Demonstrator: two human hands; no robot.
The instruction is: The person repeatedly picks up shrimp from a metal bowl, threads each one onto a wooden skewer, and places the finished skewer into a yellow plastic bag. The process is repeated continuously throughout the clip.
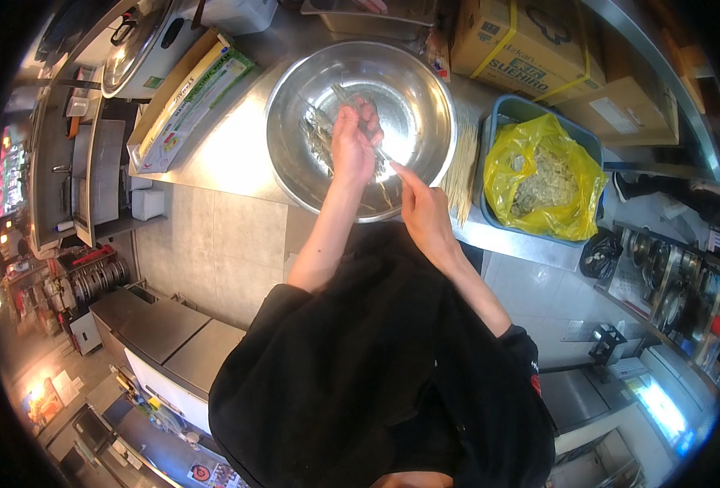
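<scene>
Over a wide steel bowl (pixel 283 154), my left hand (pixel 353 145) is closed round a grey raw shrimp, part of which sticks out past the fingers. More grey shrimp (pixel 318 134) lie in the bowl, to the left of that hand. My right hand (pixel 427 213) is at the bowl's near right rim, its fingers curled and the index finger reaching toward the shrimp. Whatever thin thing it may pinch is too small to make out. Beside the bowl on the right lies a row of thin bamboo skewers (pixel 462 167).
Right of the skewers stands a blue tub (pixel 498 122) lined with a yellow plastic bag (pixel 502 167) of greyish, translucent contents. Cardboard boxes (pixel 523 49) stand behind it. A long open carton (pixel 189 106) lies at the left, and a steel tray (pixel 368 23) sits behind the bowl.
</scene>
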